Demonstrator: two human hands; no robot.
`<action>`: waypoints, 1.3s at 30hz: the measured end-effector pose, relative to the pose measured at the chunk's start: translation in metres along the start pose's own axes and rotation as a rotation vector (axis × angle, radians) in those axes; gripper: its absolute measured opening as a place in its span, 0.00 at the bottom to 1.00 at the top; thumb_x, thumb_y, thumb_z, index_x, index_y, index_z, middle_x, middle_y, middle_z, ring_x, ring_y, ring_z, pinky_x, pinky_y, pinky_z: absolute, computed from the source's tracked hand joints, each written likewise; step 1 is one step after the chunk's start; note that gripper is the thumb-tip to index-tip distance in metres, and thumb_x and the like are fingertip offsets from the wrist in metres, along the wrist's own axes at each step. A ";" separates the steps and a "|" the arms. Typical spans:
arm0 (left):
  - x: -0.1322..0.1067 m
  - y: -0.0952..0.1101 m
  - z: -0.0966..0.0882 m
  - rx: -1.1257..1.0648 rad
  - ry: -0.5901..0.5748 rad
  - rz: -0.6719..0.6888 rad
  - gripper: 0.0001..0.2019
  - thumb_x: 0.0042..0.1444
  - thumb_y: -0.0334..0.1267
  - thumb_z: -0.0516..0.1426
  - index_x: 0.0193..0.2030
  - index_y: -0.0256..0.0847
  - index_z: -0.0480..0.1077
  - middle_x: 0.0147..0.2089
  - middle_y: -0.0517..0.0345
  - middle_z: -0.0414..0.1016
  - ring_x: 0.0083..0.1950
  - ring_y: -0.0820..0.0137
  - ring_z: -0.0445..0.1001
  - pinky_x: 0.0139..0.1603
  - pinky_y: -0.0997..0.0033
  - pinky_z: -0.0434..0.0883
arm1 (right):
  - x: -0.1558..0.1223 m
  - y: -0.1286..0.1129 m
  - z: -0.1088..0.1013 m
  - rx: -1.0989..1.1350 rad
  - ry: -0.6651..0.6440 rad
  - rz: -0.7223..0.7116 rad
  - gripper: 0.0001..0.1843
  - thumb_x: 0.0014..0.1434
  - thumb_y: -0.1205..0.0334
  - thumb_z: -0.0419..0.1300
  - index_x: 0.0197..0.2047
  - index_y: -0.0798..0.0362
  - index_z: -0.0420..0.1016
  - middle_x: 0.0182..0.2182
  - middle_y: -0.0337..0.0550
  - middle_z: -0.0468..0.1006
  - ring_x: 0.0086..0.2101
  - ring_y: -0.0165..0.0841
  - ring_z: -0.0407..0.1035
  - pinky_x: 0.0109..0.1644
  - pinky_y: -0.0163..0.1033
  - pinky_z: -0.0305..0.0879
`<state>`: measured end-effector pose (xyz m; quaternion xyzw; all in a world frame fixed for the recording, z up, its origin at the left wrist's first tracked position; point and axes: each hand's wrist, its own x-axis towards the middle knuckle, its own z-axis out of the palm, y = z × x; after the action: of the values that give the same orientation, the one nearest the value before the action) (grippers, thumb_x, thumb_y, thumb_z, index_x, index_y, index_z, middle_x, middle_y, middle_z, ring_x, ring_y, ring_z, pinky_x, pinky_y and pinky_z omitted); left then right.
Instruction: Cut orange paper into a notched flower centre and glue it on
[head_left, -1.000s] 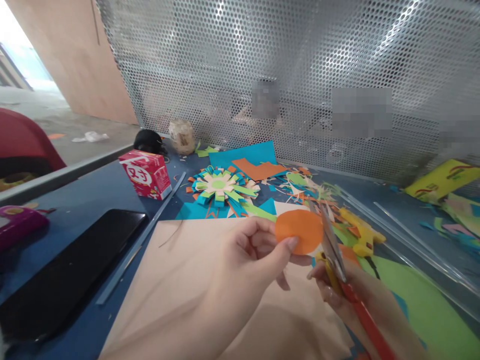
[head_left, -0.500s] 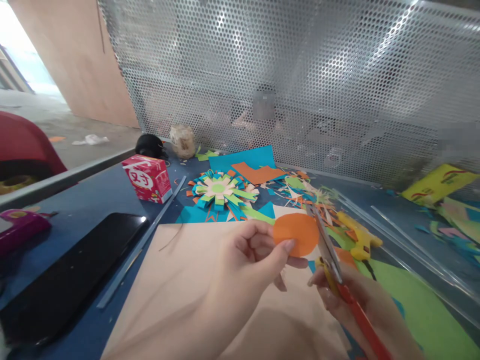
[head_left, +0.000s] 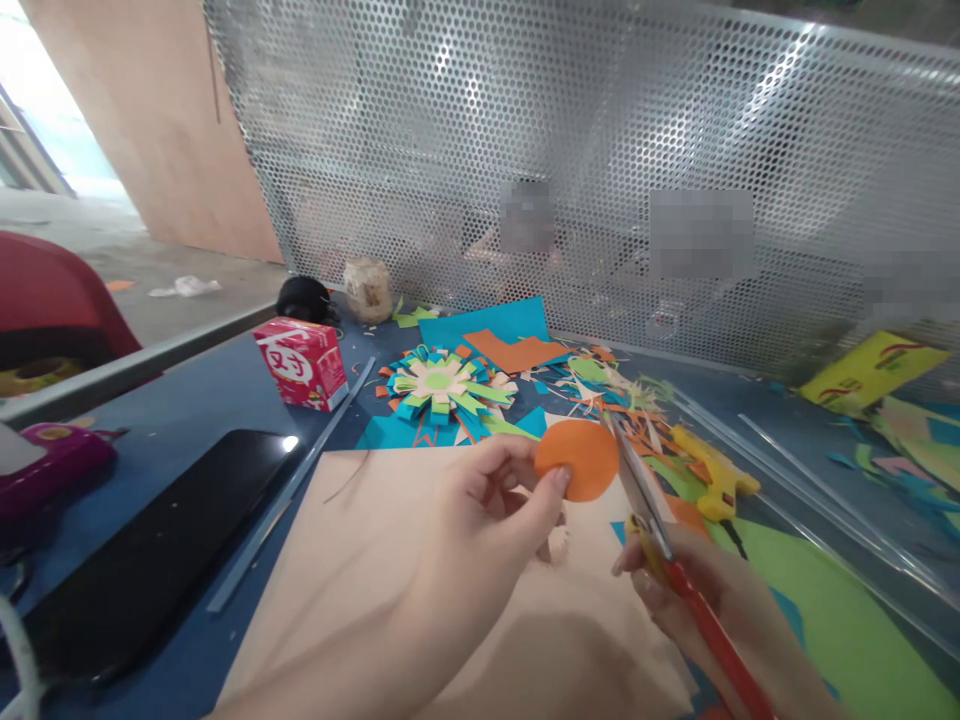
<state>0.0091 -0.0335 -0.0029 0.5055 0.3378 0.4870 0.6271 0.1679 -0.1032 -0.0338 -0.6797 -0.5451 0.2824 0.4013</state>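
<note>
Between thumb and fingers, my left hand point(head_left: 495, 510) pinches a round orange paper disc point(head_left: 577, 460). To its right, my right hand point(head_left: 697, 590) is closed around red-handled scissors point(head_left: 651, 500), whose blades point up and away, close to the disc's right edge. Both hands are over a large sheet of pale paper point(head_left: 360, 540). Behind the disc lies a layered paper flower point(head_left: 439, 382) in blue, cream, green and orange strips with a green round centre.
Paper scraps point(head_left: 607, 385) litter the back. A yellow glue gun point(head_left: 716, 475) and clear glue sticks point(head_left: 810, 500) lie right, beside green paper point(head_left: 825, 600). On the left are a black phone point(head_left: 157, 550), a red box point(head_left: 304, 365) and a purple tool point(head_left: 56, 465). A perforated metal panel point(head_left: 600, 130) stands behind.
My left hand and the orange disc have shifted slightly left. The scissors stay close to the disc's right edge, and the view has moved a little.
</note>
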 end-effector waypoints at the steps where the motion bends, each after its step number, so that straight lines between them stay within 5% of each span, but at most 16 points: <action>1: 0.000 0.000 0.000 0.008 0.001 0.005 0.06 0.50 0.36 0.57 0.27 0.37 0.64 0.19 0.66 0.62 0.17 0.80 0.62 0.16 0.81 0.65 | 0.001 0.002 -0.001 0.008 -0.031 -0.005 0.16 0.49 0.45 0.56 0.24 0.51 0.67 0.15 0.34 0.63 0.16 0.26 0.56 0.18 0.31 0.50; 8: 0.000 -0.004 0.000 0.020 -0.004 0.014 0.07 0.50 0.37 0.57 0.27 0.37 0.64 0.20 0.66 0.61 0.17 0.80 0.62 0.15 0.81 0.64 | 0.006 0.012 -0.006 -0.005 -0.127 -0.056 0.14 0.49 0.49 0.58 0.26 0.52 0.69 0.16 0.36 0.66 0.17 0.27 0.60 0.18 0.30 0.56; 14: 0.000 -0.002 0.000 0.020 -0.017 0.005 0.08 0.50 0.36 0.57 0.25 0.38 0.62 0.19 0.67 0.61 0.16 0.81 0.62 0.15 0.82 0.64 | -0.001 -0.006 0.002 0.042 0.010 0.011 0.20 0.49 0.43 0.55 0.23 0.52 0.66 0.15 0.33 0.60 0.16 0.24 0.51 0.18 0.31 0.48; 22: 0.002 -0.003 -0.002 0.007 0.013 0.043 0.07 0.50 0.38 0.57 0.28 0.38 0.66 0.22 0.65 0.63 0.18 0.81 0.62 0.16 0.82 0.63 | -0.004 -0.013 0.001 0.020 -0.009 0.041 0.21 0.48 0.41 0.54 0.23 0.51 0.64 0.13 0.29 0.49 0.15 0.24 0.43 0.17 0.32 0.41; 39: 0.002 -0.001 -0.002 0.041 0.034 0.116 0.06 0.52 0.35 0.55 0.26 0.38 0.65 0.24 0.65 0.63 0.20 0.81 0.60 0.17 0.82 0.61 | -0.003 -0.011 0.004 0.039 -0.007 -0.018 0.21 0.51 0.42 0.52 0.24 0.53 0.64 0.15 0.30 0.54 0.16 0.23 0.47 0.18 0.31 0.44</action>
<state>0.0083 -0.0313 -0.0044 0.5287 0.3284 0.5239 0.5815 0.1584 -0.1043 -0.0266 -0.6659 -0.5470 0.2917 0.4150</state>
